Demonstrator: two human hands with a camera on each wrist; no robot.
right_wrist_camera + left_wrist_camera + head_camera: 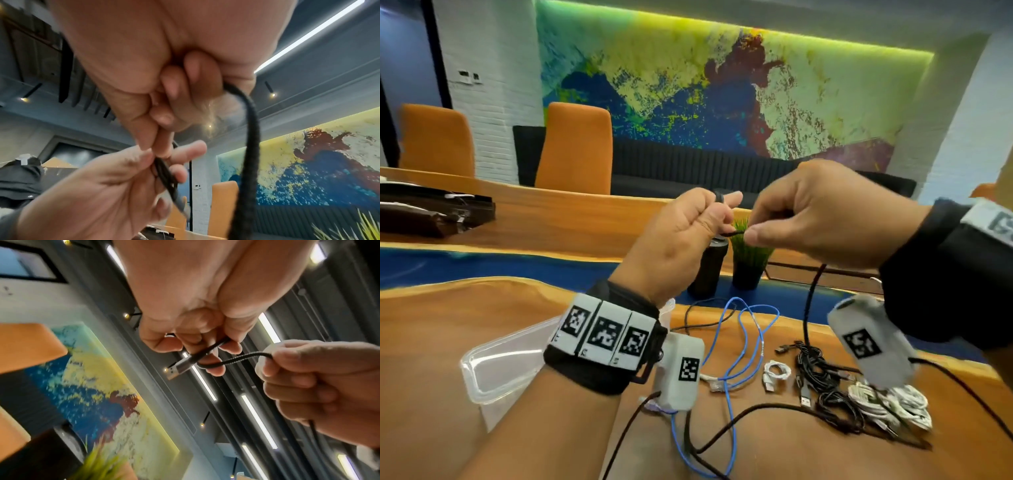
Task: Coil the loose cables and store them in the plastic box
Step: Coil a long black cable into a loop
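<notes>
Both hands are raised above the table with a black braided cable (pixel 808 301) between them. My left hand (pixel 709 219) pinches the cable's end just behind its USB plug (pixel 176 369). A short bend of cable (pixel 236 359) runs across to my right hand (pixel 753 233), which pinches it between thumb and forefinger; the rest hangs down from that fist (pixel 249 146) to the table. The clear plastic box (pixel 493 370) lies on the table under my left wrist. Loose cables lie in front: a blue one (pixel 736 342), a small white coil (pixel 777 371), a black tangle (pixel 822 370) and white bundles (pixel 893 404).
A dark cylinder (pixel 705 270) and a small potted grass plant (pixel 750 260) stand on the table beyond my hands. A dark case (pixel 431 212) lies at the far left. Orange chairs (pixel 575 147) stand behind the wooden table (pixel 431 342).
</notes>
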